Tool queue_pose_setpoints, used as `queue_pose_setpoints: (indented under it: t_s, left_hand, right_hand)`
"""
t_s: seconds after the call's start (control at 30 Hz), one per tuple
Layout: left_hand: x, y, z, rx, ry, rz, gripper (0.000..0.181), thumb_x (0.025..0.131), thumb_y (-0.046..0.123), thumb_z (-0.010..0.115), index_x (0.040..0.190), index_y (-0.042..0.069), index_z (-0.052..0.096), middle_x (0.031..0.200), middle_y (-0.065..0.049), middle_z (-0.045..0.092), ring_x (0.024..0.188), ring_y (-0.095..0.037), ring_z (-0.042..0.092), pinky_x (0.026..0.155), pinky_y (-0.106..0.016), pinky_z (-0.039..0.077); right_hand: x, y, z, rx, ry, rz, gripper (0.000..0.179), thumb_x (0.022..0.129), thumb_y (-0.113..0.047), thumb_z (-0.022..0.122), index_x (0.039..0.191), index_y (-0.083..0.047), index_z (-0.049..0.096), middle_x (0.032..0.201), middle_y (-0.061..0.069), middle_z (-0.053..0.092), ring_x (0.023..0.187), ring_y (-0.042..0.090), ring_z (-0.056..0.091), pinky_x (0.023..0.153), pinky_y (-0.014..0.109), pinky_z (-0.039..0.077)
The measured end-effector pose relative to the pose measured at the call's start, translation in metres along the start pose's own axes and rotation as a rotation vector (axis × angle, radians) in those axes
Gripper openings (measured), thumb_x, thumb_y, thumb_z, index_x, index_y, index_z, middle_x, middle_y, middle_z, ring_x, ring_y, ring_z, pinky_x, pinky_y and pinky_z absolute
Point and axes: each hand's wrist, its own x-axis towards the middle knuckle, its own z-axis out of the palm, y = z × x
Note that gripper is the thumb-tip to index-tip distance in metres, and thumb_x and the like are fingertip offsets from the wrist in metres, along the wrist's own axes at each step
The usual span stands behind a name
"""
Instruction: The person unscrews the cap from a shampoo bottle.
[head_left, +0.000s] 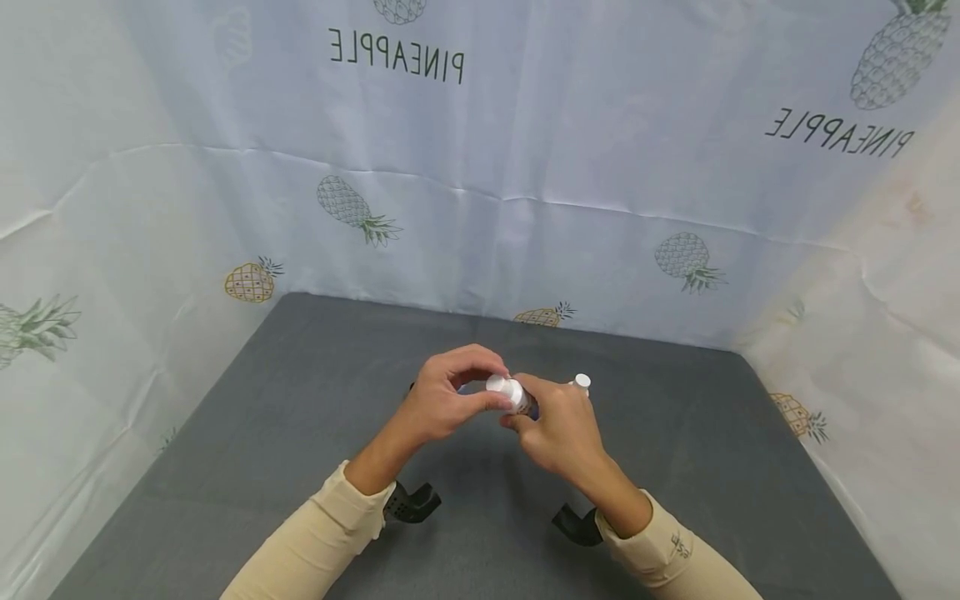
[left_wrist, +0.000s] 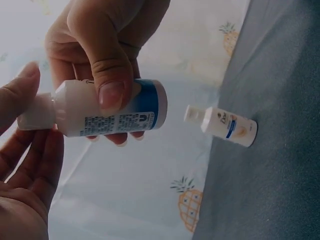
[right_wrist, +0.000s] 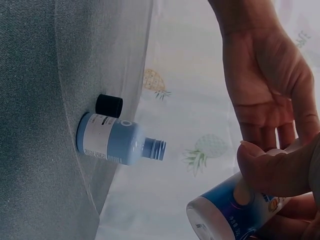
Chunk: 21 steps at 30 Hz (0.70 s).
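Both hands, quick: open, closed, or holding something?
Left hand: closed, thumb and fingers around the white cap.
Right hand: closed, holding the white-and-blue bottle by its body.

In the head view, the right hand (head_left: 561,425) hides most of the standing white bottle (head_left: 582,382) from us. We can't read the tiny words (left_wrist: 117,123) on the held bottle (left_wrist: 77,109).

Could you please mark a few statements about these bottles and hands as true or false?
1. The left hand pinches the white cap of the white-and-blue bottle that the right hand grips. True.
2. A black cap is beside the blue bottle. True.
3. The blue bottle is capped. False: its threaded neck is bare.
4. A second white bottle stands on the gray table. True.
5. That second white bottle is uncapped. False: its own cap is on.
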Motion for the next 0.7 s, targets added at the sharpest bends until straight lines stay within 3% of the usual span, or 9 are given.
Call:
queue_pose_setpoints:
  t_s: [0.13,0.27,0.37,0.57,0.7]
  left_hand:
    - [-0.0004,0.0005,-0.0017,-0.053,-0.036,-0.003,0.035,0.083,-0.011,0.081,0.116,-0.007,0.069,0.118,-0.027,0.066,0.109,-0.014,0.069,0.095,-0.035,0.062]
    - [-0.0005,0.0028,-0.0049,-0.08,-0.086,-0.017,0.042,0.085,-0.011,0.078,0.125,-0.01,0.065,0.131,-0.03,0.065,0.123,-0.029,0.068,0.103,-0.038,0.059]
    - [-0.0002,0.0033,-0.0068,-0.053,-0.104,-0.027,0.038,0.089,-0.009,0.076,0.126,-0.009,0.067,0.13,-0.028,0.068,0.122,-0.034,0.069,0.103,-0.037,0.059]
    - [0.0004,0.0036,-0.009,-0.019,-0.084,-0.031,0.03,0.089,-0.007,0.077,0.119,-0.005,0.073,0.118,-0.025,0.073,0.11,-0.02,0.074,0.097,-0.036,0.062]
    - [0.0011,0.0035,-0.0102,-0.004,-0.083,-0.026,0.028,0.088,-0.007,0.078,0.115,-0.005,0.074,0.115,-0.025,0.074,0.106,-0.019,0.075,0.094,-0.039,0.063]
  right_hand:
    - [-0.0009,-0.0002,-0.0005,-0.013,0.003,0.0,0.029,0.073,-0.013,0.094,0.094,-0.016,0.075,0.071,-0.007,0.069,0.054,0.003,0.042,0.055,0.022,0.036]
    - [-0.0018,-0.0004,-0.001,-0.02,0.006,0.004,0.03,0.072,-0.012,0.095,0.094,-0.014,0.075,0.072,-0.005,0.07,0.054,0.003,0.041,0.054,0.023,0.035]
    - [-0.0021,-0.0005,-0.0012,-0.012,0.004,0.013,0.031,0.072,-0.013,0.095,0.096,-0.014,0.076,0.074,-0.004,0.072,0.052,0.004,0.04,0.053,0.022,0.033]
    - [-0.0025,-0.001,-0.0025,-0.021,-0.004,0.02,0.034,0.074,-0.016,0.095,0.104,-0.015,0.077,0.08,-0.004,0.076,0.054,0.004,0.042,0.055,0.024,0.037]
    - [-0.0024,-0.0018,-0.0041,-0.027,-0.009,0.02,0.033,0.074,-0.016,0.095,0.102,-0.016,0.077,0.08,-0.004,0.076,0.054,0.004,0.041,0.055,0.024,0.037]
